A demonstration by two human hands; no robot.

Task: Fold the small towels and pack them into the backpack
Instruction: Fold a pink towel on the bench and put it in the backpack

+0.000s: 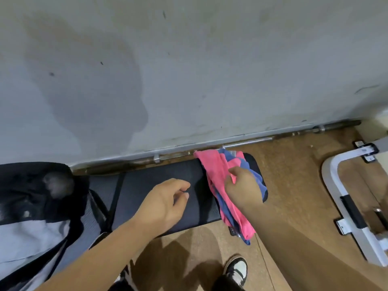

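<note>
A heap of small pink and blue towels (216, 171) lies on the right end of a black padded bench (151, 181), with one end hanging over the front edge. My right hand (241, 187) rests on the heap and its fingers curl into the pink cloth. Just left of the heap, my left hand (168, 198) hovers over the bare black pad with loosely curled fingers and holds nothing. The black and grey backpack (31, 206) sits at the left end of the bench, top open.
A grey stained wall (189, 70) rises right behind the bench, with a metal bar (247, 141) along its foot. A white metal frame (346, 196) stands on the brown floor at the right. My shoe (236, 269) is below the bench.
</note>
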